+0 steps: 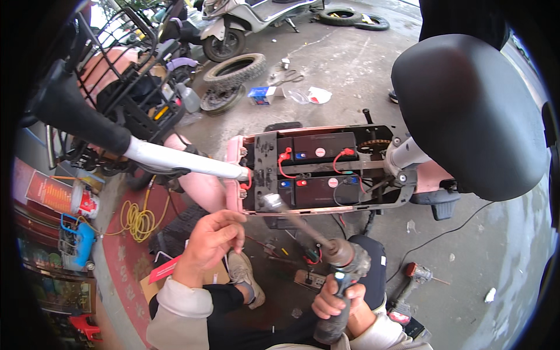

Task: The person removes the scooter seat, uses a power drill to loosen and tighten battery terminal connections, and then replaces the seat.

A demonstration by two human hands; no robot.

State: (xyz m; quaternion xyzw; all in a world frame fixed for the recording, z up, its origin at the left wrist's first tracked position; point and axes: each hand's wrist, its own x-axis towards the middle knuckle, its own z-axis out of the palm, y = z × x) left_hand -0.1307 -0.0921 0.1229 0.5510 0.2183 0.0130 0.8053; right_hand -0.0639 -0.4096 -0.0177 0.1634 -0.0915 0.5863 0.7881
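My right hand (338, 303) is wrapped round the grip of a power drill (344, 262). A long shaft runs from its chuck up to a shiny socket (272, 202) at the near left of the scooter's open deck (266, 169). My left hand (214, 239) hovers just below the pink edge of the deck, its fingers curled together; whatever may be in them is hidden. Inside the deck lie two black batteries (324, 146) joined by red leads (284, 157). A white steering column (181, 160) rises to the left, and a black seat (469, 116) stands on the right.
A second power drill (413, 280) rests on the floor at right, near a black cable (434, 236). Yellow hose (140, 221) lies coiled at left. Beyond the deck are a loose tire (236, 67), a small blue-and-white box (262, 95) and a parked scooter (251, 17).
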